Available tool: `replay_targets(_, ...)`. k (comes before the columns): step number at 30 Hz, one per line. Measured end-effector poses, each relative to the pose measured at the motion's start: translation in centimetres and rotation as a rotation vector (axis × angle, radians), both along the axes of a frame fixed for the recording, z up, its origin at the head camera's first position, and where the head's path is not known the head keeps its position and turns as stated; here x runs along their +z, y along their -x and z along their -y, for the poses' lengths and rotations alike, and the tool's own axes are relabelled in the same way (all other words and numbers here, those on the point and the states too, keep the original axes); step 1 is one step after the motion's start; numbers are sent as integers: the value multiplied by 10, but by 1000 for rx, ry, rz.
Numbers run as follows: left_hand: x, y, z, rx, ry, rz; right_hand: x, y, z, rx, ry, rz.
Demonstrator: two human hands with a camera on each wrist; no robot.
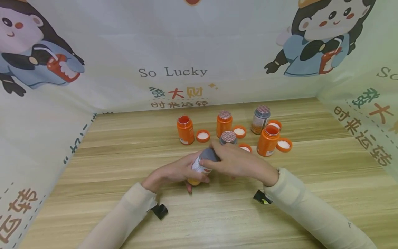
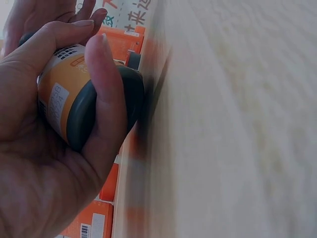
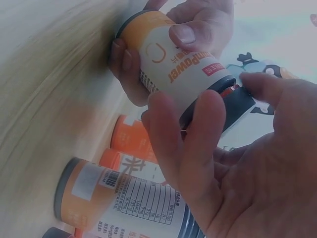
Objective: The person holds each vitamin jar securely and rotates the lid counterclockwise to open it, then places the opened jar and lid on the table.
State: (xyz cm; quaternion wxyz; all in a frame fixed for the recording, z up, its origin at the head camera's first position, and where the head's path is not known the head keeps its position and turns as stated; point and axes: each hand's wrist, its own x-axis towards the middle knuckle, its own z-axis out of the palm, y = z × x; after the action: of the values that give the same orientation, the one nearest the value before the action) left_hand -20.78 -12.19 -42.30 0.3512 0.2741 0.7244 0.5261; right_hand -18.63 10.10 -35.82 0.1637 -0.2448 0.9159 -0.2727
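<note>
My left hand point(image 1: 178, 169) grips a grey bottle point(image 1: 199, 166) with a white and orange label, tilted above the table. In the left wrist view a finger wraps the dark base of this bottle point(image 2: 81, 116). At its upper end, my right hand point(image 1: 237, 160) holds the dark grey cap point(image 3: 241, 108) between thumb and fingers. A thin red strip shows between cap and bottle in the right wrist view; whether the cap is fully off cannot be told. Just behind the right hand stands another grey bottle point(image 1: 228, 137) with a patterned seal on its mouth.
Behind the hands stand orange bottles, one point(image 1: 185, 130) at left, one point(image 1: 224, 124) sealed, one point(image 1: 267, 141) at right. A third grey bottle point(image 1: 259, 121) stands farther back. Several orange caps lie inside up, such as this cap point(image 1: 203, 136). A printed cloth point(image 1: 199, 52) walls the table.
</note>
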Motion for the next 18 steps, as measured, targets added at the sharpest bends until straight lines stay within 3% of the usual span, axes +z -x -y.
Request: replay_targets(18,0,0,0,-2,2,-3,0,1,0,-1,-26,-29)
